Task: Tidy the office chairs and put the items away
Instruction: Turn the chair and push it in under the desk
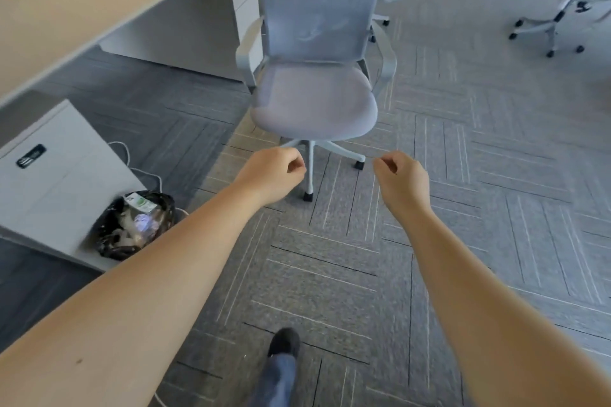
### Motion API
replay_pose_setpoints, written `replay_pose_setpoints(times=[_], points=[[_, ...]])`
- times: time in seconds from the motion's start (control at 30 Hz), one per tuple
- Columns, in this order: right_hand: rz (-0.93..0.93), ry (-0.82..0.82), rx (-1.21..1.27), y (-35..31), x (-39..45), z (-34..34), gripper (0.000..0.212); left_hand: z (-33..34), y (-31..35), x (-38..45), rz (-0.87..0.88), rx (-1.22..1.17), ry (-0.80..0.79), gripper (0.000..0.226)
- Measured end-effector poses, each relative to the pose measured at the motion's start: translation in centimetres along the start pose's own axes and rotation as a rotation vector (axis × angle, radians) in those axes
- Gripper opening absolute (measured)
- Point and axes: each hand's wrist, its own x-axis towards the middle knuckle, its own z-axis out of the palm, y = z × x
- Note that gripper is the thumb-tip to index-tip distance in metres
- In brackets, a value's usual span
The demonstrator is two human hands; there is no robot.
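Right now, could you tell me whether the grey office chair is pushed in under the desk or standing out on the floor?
Out. The grey office chair stands upright on the carpet, beside the desk, not under it.

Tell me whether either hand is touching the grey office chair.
Apart. The head view shows carpet between the left hand, the right hand and the chair seat.

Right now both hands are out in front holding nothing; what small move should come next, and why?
Probably step forward and take hold of the grey chair. The left hand and right hand hang loosely curled short of its seat, and the chair stands out on the carpet, clear of the desk to its left.
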Motion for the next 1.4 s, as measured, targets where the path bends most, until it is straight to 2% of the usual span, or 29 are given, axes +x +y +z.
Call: replay_pose_setpoints(times=[0.4,0.67,0.83,1.07,1.2,1.4], points=[[0.115,0.093,0.006,-0.4,20.6,-0.9,0.011,0.9,0.6,22.5,-0.047,-0.063,-0.082,0.021],[0.162,0.127,0.001,1.2,33.4,-5.1,0.012,2.7,4.6,36.1,-0.07,-0.106,-0.083,0.021],[0.156,0.078,-0.031,4.7,43.1,-8.0,0.011,6.6,7.4,44.8,-0.141,-0.14,-0.085,0.02],[0.157,-0.054,-0.058,9.3,56.8,-11.6,0.012,12.8,11.8,56.7,-0.353,-0.214,-0.011,0.02],[0.169,-0.121,-0.087,11.2,63.0,-11.9,0.013,14.9,13.1,62.5,-0.443,-0.218,-0.018,0.034],[0.155,-0.212,-0.052,12.5,70.8,-9.3,0.012,18.3,11.6,71.1,-0.579,-0.174,-0.006,0.051]])
